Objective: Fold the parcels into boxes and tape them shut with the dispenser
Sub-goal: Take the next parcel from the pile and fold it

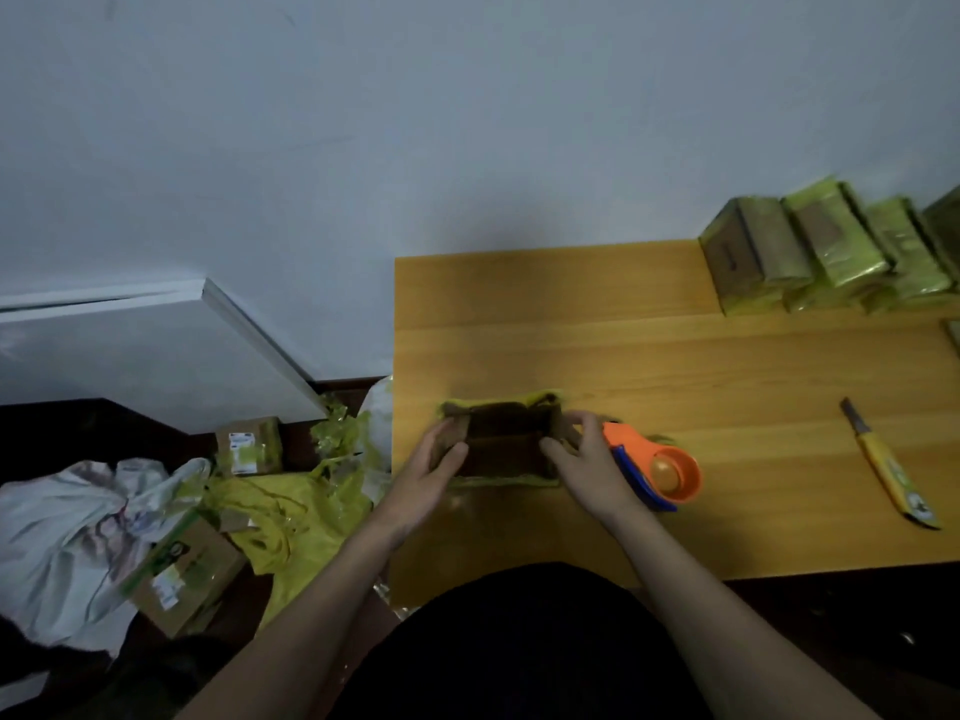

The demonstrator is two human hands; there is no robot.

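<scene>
- Holding the small brown cardboard box with yellow tape edges [506,441] on the orange wooden table [675,356], left hand [434,467] and right hand [582,462] each pinch an end flap, probably to fold them inward
- Orange-and-blue tape dispenser [660,472] waits just beside the right hand, ready for sealing

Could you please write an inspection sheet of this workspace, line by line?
Surface: orange-brown wooden table, set against a pale wall.
Job's things: open brown cardboard box with yellow tape edges; orange and blue tape dispenser right of it; stack of taped yellow-green parcels at the far right.
Clutter: yellow-handled utility knife on the table; cardboard boxes, yellow tape scraps and pale crumpled cloth on the floor.
Hands: left hand grips the box's left flap; right hand grips its right flap.
Cables: nothing seen.
Surroundings: white board leaning on the wall.
</scene>
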